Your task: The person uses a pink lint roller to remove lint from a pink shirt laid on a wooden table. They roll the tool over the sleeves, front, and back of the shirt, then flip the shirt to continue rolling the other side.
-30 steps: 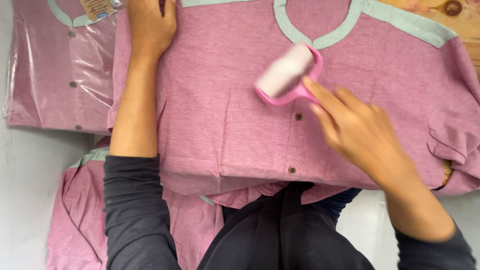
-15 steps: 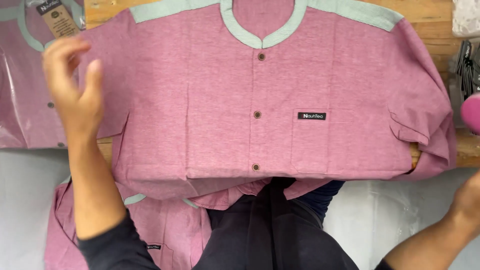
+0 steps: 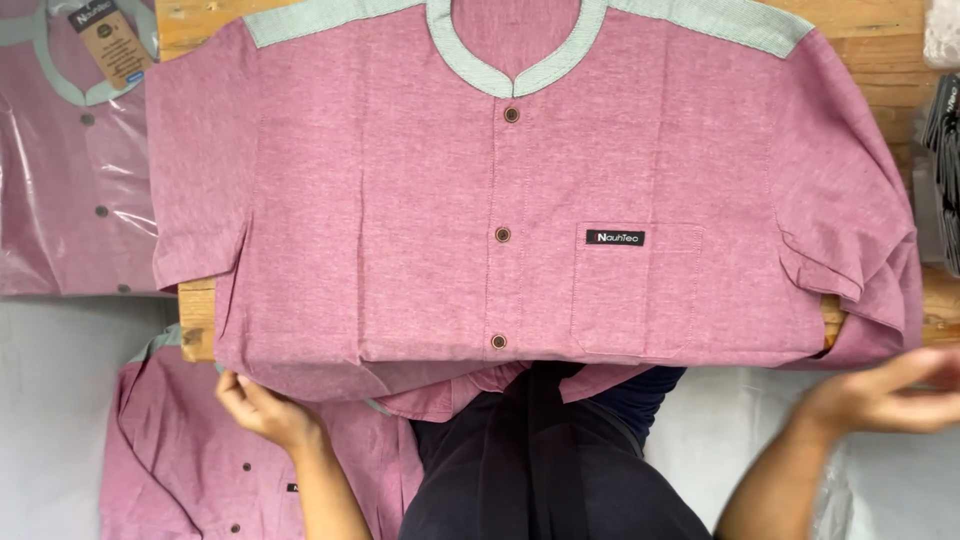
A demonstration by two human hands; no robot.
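A: State the position and orientation of the pink shirt (image 3: 420, 200).

B: It lies flat, front side up, on a wooden board (image 3: 196, 318). The collar points to the top of the view, away from the person; the hem points toward the person and hangs over the board's near edge. The long axis runs collar to hem, along the button placket (image 3: 503, 234). The pale green collar band (image 3: 515, 70) and shoulder panels sit at the far end. The chest pocket with a small dark label (image 3: 614, 237) is right of the placket.

A: Left hand?

B: The left hand (image 3: 262, 408) is at the lower left of the hem, fingers curled loosely at the cloth edge. Whether it grips the fabric cannot be determined.

A: Right hand?

B: The right hand (image 3: 885, 392) is blurred, fingers extended and spread, holding nothing, just below the right sleeve (image 3: 850, 240) and apart from it.

A: Adjacent items?

B: A bagged pink shirt (image 3: 70, 170) with a brown tag lies at upper left. Another pink shirt (image 3: 190, 460) lies below the board, near the left hand.
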